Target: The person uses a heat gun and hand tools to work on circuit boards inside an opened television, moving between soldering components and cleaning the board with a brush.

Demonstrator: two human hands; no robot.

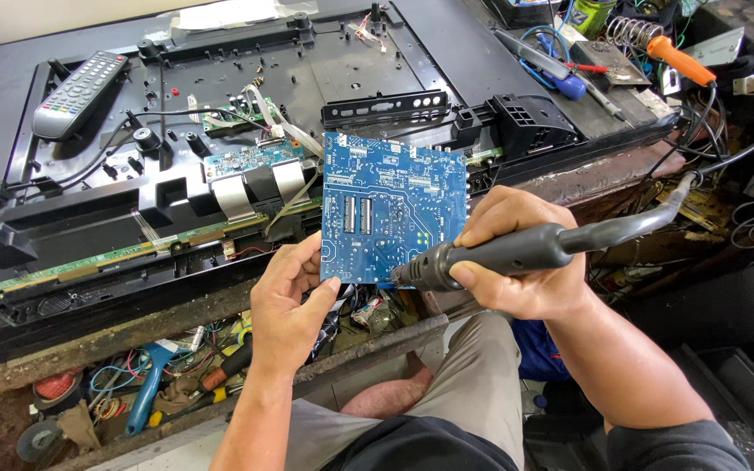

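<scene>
My left hand [290,301] grips the lower left corner of a blue circuit board [390,205], holding it upright with its solder side toward me. A dark grey soldering tool [508,251] lies in my right hand [517,257], its tip touching the board's lower right edge. A thick grey cable runs from the tool's rear up to the right.
A black opened television back [220,122] lies on the bench with green boards and ribbon cables. A grey remote [80,92] rests at its upper left. An orange-handled iron on a coil stand [674,57] sits upper right. A drawer of tools and wires [133,392] lies below.
</scene>
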